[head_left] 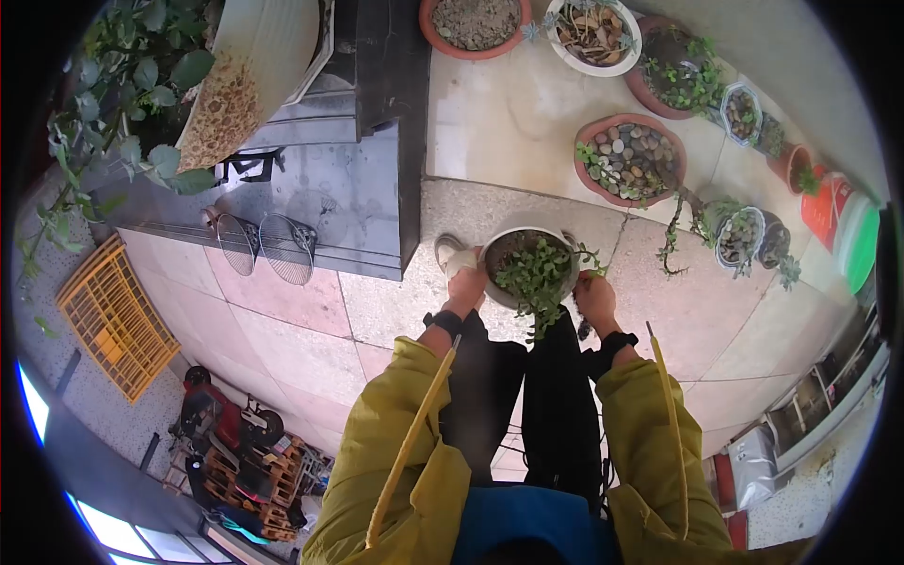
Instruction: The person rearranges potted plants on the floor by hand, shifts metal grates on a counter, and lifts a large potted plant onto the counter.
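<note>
A round, pale pot [528,224] with dark soil and a leafy green plant [535,276] hangs over the tiled floor in front of my legs. On its left side my left hand [465,287] grips the rim, fingers wrapped round it. My right hand [595,299] is closed at the pot's right side, partly beside the trailing leaves. Some stems spill over the near rim. A black band is on each wrist.
Several potted plants, among them an oval pot of pebbles [632,160], stand at the upper right by a red and green bucket [841,231]. A dark metal bench [330,202] with wire baskets is at left. A yellow crate [118,317] lies further left.
</note>
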Demonstrator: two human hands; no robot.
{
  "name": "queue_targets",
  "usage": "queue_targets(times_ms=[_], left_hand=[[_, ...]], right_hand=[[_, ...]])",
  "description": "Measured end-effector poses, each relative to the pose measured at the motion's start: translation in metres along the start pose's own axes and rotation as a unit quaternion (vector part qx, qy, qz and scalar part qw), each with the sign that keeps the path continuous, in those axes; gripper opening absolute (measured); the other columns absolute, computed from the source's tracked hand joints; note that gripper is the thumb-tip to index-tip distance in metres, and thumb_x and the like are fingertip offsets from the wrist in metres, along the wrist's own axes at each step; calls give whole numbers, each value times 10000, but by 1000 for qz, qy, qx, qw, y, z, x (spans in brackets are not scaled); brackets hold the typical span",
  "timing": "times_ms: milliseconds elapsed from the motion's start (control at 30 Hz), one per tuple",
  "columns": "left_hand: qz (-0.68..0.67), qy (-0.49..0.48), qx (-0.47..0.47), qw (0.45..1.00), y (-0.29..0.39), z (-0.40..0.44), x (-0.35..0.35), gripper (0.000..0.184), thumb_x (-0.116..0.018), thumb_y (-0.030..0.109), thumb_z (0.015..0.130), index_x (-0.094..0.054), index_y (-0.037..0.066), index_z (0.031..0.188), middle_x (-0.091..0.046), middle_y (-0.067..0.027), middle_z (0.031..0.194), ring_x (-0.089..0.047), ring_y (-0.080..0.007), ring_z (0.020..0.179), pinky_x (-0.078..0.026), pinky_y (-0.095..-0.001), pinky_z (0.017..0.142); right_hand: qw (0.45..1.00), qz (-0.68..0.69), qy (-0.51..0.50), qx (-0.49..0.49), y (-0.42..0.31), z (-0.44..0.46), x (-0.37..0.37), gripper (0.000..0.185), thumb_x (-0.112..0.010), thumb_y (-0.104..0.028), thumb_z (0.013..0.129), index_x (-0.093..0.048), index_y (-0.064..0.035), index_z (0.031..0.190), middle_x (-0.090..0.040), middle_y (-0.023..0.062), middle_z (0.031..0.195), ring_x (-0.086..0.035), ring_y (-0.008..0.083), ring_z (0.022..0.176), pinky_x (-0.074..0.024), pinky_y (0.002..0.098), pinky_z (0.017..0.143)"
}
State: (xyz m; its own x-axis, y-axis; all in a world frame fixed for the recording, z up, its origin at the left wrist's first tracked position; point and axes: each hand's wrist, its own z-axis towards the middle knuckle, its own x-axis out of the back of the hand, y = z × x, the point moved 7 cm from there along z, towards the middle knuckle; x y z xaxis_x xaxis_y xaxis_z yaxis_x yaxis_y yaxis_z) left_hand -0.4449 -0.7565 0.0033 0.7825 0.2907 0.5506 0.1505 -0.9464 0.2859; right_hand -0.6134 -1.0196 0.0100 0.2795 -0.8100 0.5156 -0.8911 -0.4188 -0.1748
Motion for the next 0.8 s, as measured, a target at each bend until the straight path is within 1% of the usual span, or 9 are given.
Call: queue_targets(times_ms=[67, 133, 267, 333, 400, 533, 633, 767, 800], left_hand=[[-16, -64, 46, 997, 0, 23, -4, 419, -453, 388, 944, -477, 320, 1357, -674, -194, 1057, -640, -403, 1006, -486, -493, 883], [11, -49, 26, 998, -3, 47, -5, 428, -413, 433, 950, -438, 359, 1371, -688, -198, 1003, -652, -415, 974, -490, -497, 871], [14, -70, 38, 997, -10, 78, -7, 409, -447, 377, 941, -460, 316, 1345, -678, -187, 1048, -637, -423, 992, -482, -497, 868], [21, -73, 37, 996, -12, 96, -8, 406, -459, 348, 938, -465, 291, 1340, -652, -192, 1114, -615, -420, 1038, -468, -495, 888], [31, -47, -5, 998, -11, 104, -7, 416, -464, 310, 941, -449, 265, 1353, -618, -208, 1165, -592, -409, 1088, -453, -499, 906], [38, -80, 24, 996, -2, 110, -5, 405, -460, 288, 945, -435, 273, 1349, -616, -224, 1164, -588, -423, 1093, -453, -511, 903], [80, -149, 52, 984, 0, 107, -14, 538, -470, 269, 936, -271, 311, 1434, -647, -275, 1062, -599, -442, 1080, -460, -512, 910], [62, -103, 29, 992, 10, 81, 2, 532, -477, 278, 925, -303, 284, 1428, -651, -254, 1083, -600, -433, 1083, -462, -491, 915], [32, -60, 27, 997, 12, 70, 10, 486, -503, 280, 899, -393, 260, 1372, -650, -232, 1095, -604, -412, 1086, -469, -485, 898]], right_hand=[[997, 57, 46, 27, -11, 12, -1, 225, -617, -223, 856, -687, -71, 1006, -692, 165, 815, -674, 352, 826, -519, 449, 736], [996, 68, 49, 34, -14, 30, -12, 227, -618, -221, 856, -687, -64, 1005, -690, 166, 807, -673, 353, 810, -519, 449, 725], [997, 46, 52, 22, -19, 57, -32, 230, -621, -205, 851, -685, -53, 1012, -680, 166, 778, -667, 363, 765, -515, 449, 696], [994, 82, 68, 18, -24, 64, -36, 233, -617, -185, 843, -680, -58, 1029, -673, 152, 749, -664, 350, 742, -510, 444, 689], [993, 117, 25, -6, -27, 64, -40, 237, -601, -170, 830, -683, -113, 1045, -697, 135, 843, -672, 347, 838, -522, 459, 743], [981, 191, 34, -20, -12, 76, -54, 266, -618, -180, 815, -688, -139, 1069, -693, 117, 816, -671, 335, 819, -520, 447, 743], [976, 216, 17, -20, -1, 76, -58, 323, -609, -175, 825, -662, -119, 1139, -707, 88, 803, -680, 311, 823, -519, 423, 756], [967, 253, 10, -42, -14, 50, -31, 334, -609, -167, 826, -642, -75, 1145, -720, 58, 786, -693, 264, 822, -519, 388, 757], [965, 258, 13, -40, -12, 40, -25, 334, -609, -167, 826, -642, -75, 1145, -720, 58, 786, -693, 264, 822, -519, 388, 757]])
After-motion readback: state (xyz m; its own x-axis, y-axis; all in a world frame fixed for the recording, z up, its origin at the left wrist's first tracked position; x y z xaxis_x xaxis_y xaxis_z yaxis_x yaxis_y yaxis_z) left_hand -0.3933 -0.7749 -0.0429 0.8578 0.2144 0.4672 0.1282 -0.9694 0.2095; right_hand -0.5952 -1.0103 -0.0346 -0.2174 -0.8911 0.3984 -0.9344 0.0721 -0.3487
